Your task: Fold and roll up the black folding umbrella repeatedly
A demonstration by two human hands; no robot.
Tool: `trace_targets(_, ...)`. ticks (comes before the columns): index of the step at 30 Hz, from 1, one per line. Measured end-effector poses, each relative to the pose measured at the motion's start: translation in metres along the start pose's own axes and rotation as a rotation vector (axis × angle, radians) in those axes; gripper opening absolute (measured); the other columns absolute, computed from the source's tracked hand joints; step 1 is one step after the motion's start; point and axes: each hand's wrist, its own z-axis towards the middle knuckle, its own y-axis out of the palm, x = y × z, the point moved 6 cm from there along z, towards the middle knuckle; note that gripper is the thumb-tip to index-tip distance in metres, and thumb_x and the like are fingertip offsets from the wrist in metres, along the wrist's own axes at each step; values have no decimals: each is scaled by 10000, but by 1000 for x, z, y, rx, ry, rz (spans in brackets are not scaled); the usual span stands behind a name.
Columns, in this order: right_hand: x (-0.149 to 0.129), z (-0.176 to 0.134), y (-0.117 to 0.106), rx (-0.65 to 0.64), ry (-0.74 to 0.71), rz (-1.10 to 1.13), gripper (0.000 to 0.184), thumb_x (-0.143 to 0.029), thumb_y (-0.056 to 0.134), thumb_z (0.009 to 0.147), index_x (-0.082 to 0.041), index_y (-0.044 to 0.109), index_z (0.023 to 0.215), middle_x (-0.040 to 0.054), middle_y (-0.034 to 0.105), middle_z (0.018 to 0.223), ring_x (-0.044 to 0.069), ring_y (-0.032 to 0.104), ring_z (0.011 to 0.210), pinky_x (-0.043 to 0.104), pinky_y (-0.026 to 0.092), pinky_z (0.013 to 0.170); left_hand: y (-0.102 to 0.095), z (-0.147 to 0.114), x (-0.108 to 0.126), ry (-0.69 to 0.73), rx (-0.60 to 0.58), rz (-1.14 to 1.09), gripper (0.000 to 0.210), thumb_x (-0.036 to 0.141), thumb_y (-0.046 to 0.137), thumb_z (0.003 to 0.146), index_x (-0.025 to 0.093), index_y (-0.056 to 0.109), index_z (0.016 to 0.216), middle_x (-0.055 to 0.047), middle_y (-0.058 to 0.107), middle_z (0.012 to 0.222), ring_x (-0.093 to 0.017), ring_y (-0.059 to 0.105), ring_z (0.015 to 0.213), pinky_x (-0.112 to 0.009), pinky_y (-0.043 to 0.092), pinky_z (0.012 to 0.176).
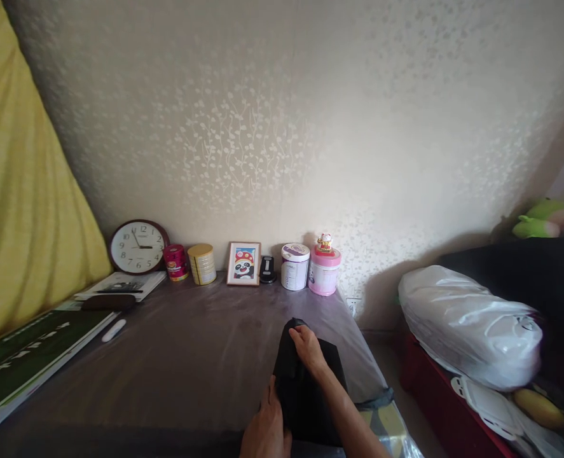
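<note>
Head view: black fabric [305,407] runs lengthwise from us — right hand [307,348] gripping its far end, left hand [268,423] against its left edge, grip unclear.

Numerals 12, 3, 6, 9, round clock [139,247] (maker's name blurred)

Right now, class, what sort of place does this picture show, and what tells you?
Probably a room in a home: a yellow curtain, patterned wallpaper, and a framed panda picture standing on the covered table.
</note>
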Motion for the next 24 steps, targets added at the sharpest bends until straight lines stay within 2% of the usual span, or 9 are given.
trace_targets(6,-7,-8,19,-213,23,157,223,-327,358,847,-177,523,849,12,678,646,130,628,547,214,445,499,-2,-1,-4,-15,-56,7,688,112,424,696,52,247,1358,-193,370,1385,-241,549,1108,-305,445,882)
trace_targets(10,-21,-16,15,-216,-69,45,215,-277,351,856,-188,525,766,9,701,689,107,624,562,203,438,548,-2,-5,-17,-19,-75,33,637,231,398,760,24,259,1347,-209,374,1385,-258,560,1091,-319,472,837)
trace_targets(13,-31,-22,15,-204,-150,-125,232,-246,348,871,-198,558,786,1,710,716,111,631,600,208,417,591,-12,-8,-22,-3,13,81,601,332,392,787,29,348,1305,-211,421,1350,-268,493,1177,-328,447,904)
trace_targets(15,-34,-26,16,-199,-183,-219,228,-233,358,878,-207,576,817,-3,713,735,123,643,659,211,406,618,-21,-9,-15,51,95,110,556,349,418,778,82,420,1265,-180,431,1350,-266,442,1226,-346,405,972)
trace_targets(17,-37,-29,18,-190,-215,-288,221,-228,370,883,-214,587,850,-5,713,760,138,647,733,217,401,653,-25,-8,-4,116,120,121,558,348,471,748,145,433,1266,-132,380,1401,-272,378,1277,-383,352,1034)
trace_targets(20,-39,-37,18,-183,-286,-333,228,-229,372,893,-222,600,901,-10,706,795,148,624,809,223,398,701,-15,-1,8,183,65,114,657,308,508,719,156,343,1337,-110,264,1467,-279,260,1341,-430,262,1096)
trace_targets(24,-46,-53,12,-218,-458,-323,258,-275,377,907,-248,633,888,-19,692,800,145,575,831,230,396,750,8,8,1,204,80,45,661,194,432,743,140,249,1376,-122,196,1486,-252,243,1349,-413,301,1078)
